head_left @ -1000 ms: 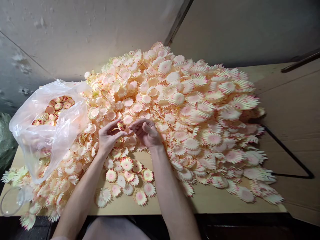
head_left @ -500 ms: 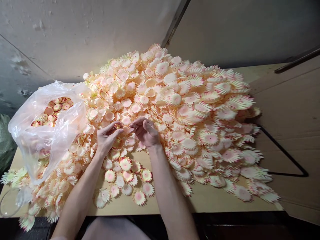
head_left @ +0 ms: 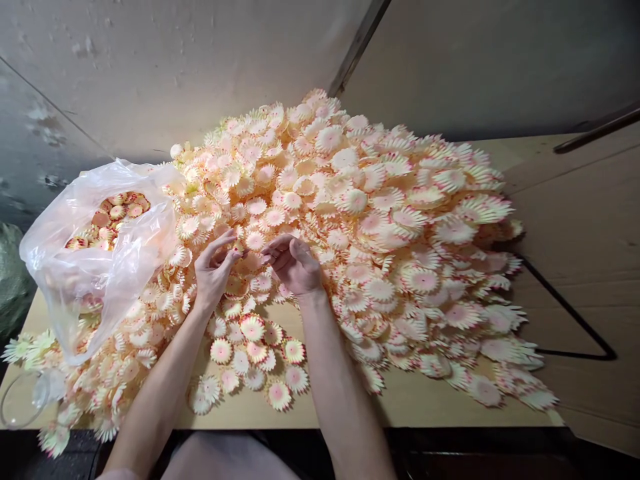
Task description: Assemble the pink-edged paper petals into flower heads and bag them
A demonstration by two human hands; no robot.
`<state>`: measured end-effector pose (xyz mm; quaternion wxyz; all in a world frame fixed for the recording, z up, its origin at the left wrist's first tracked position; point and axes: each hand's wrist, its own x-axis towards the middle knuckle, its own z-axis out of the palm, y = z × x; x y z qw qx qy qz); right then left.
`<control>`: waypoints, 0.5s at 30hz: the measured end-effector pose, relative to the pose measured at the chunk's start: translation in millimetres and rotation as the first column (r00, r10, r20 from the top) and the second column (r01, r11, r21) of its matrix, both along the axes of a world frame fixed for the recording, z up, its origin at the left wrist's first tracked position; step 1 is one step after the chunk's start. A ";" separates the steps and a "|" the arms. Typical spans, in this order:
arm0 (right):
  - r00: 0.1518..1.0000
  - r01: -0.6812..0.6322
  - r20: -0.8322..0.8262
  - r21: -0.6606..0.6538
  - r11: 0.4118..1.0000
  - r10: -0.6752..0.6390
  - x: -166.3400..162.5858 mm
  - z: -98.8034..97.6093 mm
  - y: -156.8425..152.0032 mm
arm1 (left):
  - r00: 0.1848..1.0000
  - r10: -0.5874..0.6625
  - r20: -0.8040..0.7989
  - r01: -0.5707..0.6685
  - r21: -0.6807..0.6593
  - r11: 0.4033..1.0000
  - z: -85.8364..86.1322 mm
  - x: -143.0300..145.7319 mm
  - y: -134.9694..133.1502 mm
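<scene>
Pale cream, pink-edged artificial flower petal pieces (head_left: 329, 139) are heaped high across the table. Over the front of the heap, my left hand (head_left: 214, 272) has its thumb and fingers apart, with no piece visible between them. Facing it across a small gap is my right hand (head_left: 296, 268), palm turned inward, fingers loosely curved and thumb raised apart from them. I see nothing held in it. Below and between my forearms, several loose flower pieces (head_left: 253, 327) with pink centres lie on the tabletop (head_left: 250, 418).
At the left a translucent plastic bag (head_left: 65, 213) sits open, holding smaller red-and-yellow flower pieces (head_left: 117, 212). A clear round container (head_left: 24, 400) lies near the front left corner. Cardboard (head_left: 595, 267) with a bent black rod (head_left: 570, 307) is at the right. A wall rises behind.
The thumb and fingers of my left hand have spread from a pinch near the right fingertips. My right hand keeps nearly the same pose. The view has shifted slightly.
</scene>
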<state>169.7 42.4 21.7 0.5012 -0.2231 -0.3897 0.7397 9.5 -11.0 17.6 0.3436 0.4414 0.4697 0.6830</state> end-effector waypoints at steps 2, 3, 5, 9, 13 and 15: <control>1.000 -0.004 -0.016 -0.010 1.000 0.004 0.0 0.0 -0.3 | 1.000 -0.016 -0.021 0.016 0.015 1.000 -2.5 -1.4 0.5; 1.000 -0.007 -0.029 -0.012 1.000 0.007 0.0 -0.2 -0.4 | 0.999 -0.026 -0.024 0.027 0.013 1.000 -3.9 -1.9 0.8; 0.999 -0.011 -0.043 -0.014 1.000 0.010 0.0 -0.4 -0.6 | 0.999 -0.048 -0.017 0.048 0.000 0.999 -5.6 -2.3 0.8; 1.000 0.000 -0.021 -0.012 1.000 0.000 -0.1 -0.2 -0.2 | 0.996 -0.081 0.030 0.083 -0.066 0.994 -4.5 -0.7 -0.8; 0.999 0.010 0.032 0.010 1.000 -0.011 -0.6 1.0 0.1 | 0.997 -0.077 0.032 0.081 -0.129 0.988 -4.4 1.0 -2.3; 0.999 0.008 0.041 0.025 1.000 -0.009 -1.2 1.8 -0.5 | 0.999 -0.020 0.025 0.023 -0.130 0.991 -5.5 1.5 -2.5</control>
